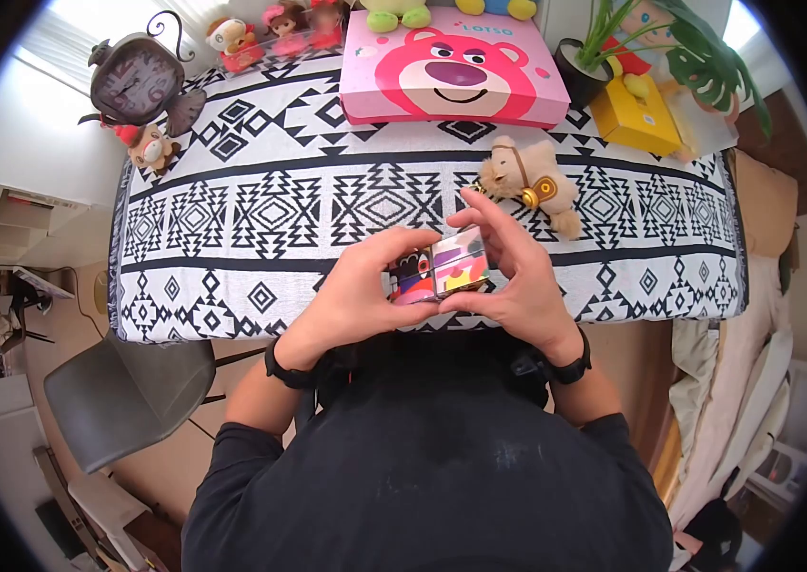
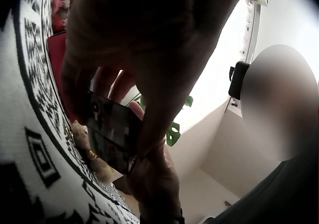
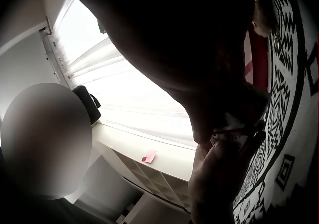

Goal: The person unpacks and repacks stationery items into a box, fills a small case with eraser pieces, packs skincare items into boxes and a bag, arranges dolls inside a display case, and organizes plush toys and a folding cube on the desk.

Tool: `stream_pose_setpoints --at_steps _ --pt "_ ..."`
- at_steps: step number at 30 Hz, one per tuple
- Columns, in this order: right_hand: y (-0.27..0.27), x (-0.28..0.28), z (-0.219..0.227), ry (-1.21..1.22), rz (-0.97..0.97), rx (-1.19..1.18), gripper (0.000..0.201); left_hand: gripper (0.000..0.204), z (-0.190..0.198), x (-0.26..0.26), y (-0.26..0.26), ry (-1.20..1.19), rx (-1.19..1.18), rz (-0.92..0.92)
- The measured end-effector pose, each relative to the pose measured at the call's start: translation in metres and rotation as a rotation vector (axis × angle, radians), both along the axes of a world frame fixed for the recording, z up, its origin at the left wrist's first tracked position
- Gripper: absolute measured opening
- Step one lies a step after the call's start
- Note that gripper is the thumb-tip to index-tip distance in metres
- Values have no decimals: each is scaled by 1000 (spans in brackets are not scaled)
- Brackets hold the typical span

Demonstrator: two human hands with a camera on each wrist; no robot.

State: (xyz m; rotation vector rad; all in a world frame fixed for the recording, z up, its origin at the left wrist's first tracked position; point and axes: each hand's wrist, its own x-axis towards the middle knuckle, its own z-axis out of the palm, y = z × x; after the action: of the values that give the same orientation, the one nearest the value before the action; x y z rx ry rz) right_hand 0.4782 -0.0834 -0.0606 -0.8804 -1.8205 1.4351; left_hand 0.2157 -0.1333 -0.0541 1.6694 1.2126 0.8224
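A small, brightly printed cube-like block [image 1: 438, 266] with seams across its faces is held over the front of the table. My left hand [image 1: 358, 288] grips its left end, thumb at the near edge and fingers at the far side. At the right end, my right hand [image 1: 524, 284] holds it between the thumb below and curved fingers behind, the index finger raised. In the left wrist view the block [image 2: 112, 134] appears dark between both hands. Shadow hides most of the right fingers in the right wrist view.
A patterned cloth [image 1: 261, 296] covers the table. A plush camel [image 1: 532, 179] lies just beyond the right hand. Farther back are a pink bear box [image 1: 461, 76], a yellow box [image 1: 634, 116], a potted plant [image 1: 583, 69], a clock [image 1: 140, 81] and small dolls [image 1: 284, 27].
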Motion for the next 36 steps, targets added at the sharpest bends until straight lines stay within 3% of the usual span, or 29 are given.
stream_pose_setpoints --at_steps 3,7,9,10,12,18,29,36 --pt "0 -7 -4 100 5 83 118 76 -15 9 0 -33 99 -20" --pt "-1 -12 5 2 16 255 113 75 -12 6 -2 105 124 22" --pt "0 -13 4 27 5 333 110 77 -23 1 -1 -187 -8 57" --pt "1 -12 0 44 -43 404 106 77 -26 1 -2 -187 -8 60" --pt "2 -11 -4 60 -91 476 103 82 -25 3 -6 -715 -246 156" --pt "-7 -14 -14 18 -23 299 88 90 -36 5 -13 -868 -287 223" --pt "-16 -19 -19 328 -76 -303 73 85 -36 7 -13 -888 -282 179" --pt "-15 -17 -22 326 -59 -324 70 86 -26 1 -13 -880 -319 156"
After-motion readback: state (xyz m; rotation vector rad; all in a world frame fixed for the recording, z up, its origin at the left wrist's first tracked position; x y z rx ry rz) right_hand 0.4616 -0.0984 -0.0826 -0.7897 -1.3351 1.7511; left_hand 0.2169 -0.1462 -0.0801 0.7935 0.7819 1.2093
